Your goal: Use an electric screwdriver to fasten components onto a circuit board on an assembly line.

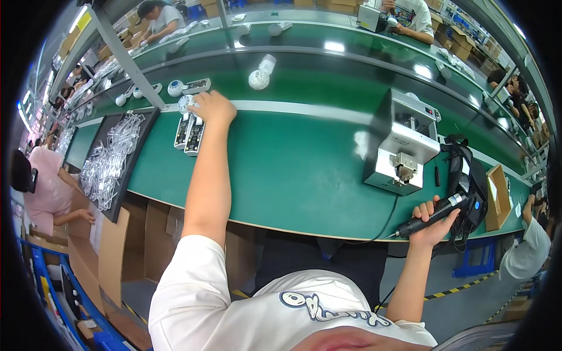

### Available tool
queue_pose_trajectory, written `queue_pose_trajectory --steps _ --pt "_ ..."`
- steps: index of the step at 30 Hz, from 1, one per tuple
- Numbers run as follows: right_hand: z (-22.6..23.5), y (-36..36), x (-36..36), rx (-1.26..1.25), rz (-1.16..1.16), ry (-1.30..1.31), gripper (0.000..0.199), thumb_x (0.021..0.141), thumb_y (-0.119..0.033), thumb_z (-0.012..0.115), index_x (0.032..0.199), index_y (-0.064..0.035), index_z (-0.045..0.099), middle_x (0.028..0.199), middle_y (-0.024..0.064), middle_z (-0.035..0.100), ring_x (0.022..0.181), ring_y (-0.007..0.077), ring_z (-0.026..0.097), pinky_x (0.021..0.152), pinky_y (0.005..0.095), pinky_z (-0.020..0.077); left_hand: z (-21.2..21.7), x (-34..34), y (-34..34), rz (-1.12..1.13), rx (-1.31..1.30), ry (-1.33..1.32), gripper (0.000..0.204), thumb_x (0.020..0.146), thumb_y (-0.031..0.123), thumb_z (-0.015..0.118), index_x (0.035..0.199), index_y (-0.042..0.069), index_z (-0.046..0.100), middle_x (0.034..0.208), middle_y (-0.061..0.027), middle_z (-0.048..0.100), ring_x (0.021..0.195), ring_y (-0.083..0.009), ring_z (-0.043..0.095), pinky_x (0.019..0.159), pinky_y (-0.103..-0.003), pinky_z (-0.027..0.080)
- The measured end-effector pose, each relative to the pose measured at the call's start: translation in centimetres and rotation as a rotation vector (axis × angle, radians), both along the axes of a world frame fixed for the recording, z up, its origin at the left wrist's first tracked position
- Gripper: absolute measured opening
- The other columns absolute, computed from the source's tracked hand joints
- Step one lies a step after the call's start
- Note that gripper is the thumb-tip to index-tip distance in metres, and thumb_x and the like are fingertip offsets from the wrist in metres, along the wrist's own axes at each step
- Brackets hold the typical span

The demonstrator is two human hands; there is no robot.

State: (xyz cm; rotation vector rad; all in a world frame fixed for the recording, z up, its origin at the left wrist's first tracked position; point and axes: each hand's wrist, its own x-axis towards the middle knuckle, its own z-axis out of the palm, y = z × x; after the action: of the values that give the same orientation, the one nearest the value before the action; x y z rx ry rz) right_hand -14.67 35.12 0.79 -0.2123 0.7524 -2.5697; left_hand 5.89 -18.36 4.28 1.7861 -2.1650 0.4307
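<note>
Left hand (213, 109): my arm reaches across the green bench (293, 175), with fingers at the white round head (186, 104) of a device; whether they close on it I cannot tell, because the hand covers it.
Open bodies (188, 136): two lie side by side below this hand, circuit boards upward, perhaps so that the inside is easy to reach.
Right hand (433, 231): closed around the black screwdriver (431, 219), near the front edge of the bench; I hold it at the middle, probably for balance, tip pointing left.
Grey machine (404, 140): it stands beyond the screwdriver, perhaps to be near my right side.
Black tray (139, 149): its raised rim likely keeps the loose clear parts (108, 158) together.
</note>
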Motion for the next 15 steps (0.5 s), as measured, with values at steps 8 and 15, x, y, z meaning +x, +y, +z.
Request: queue_pose_trajectory --steps 8,15 --pt "1.2 -0.7 0.7 0.055 -0.094 -0.083 0.070 0.098 -0.068 0.044 0.113 -0.0001 0.057 0.074 0.0025 0.043 0.063 0.0157 0.041 0.064 0.0319 0.0395 1.4 1.5 -0.5 -0.062 0.164 0.053 0.039 0.085 0.019 0.062 0.122 0.007 0.065 0.136 -0.0168 0.057 0.132 -0.0363 0.046 0.099 -0.061 0.041" --pt "3.1 -1.1 1.9 0.081 -0.077 -0.141 0.072 0.096 -0.071 0.044 0.121 -0.0058 0.058 0.073 0.0009 0.044 0.062 0.0133 0.042 0.063 0.0311 0.0385 2.6 -4.8 8.4 -0.552 0.336 0.104 0.043 0.082 0.027 0.070 0.119 0.005 0.066 0.112 -0.0191 0.068 0.119 -0.0374 0.056 0.093 -0.049 0.049"
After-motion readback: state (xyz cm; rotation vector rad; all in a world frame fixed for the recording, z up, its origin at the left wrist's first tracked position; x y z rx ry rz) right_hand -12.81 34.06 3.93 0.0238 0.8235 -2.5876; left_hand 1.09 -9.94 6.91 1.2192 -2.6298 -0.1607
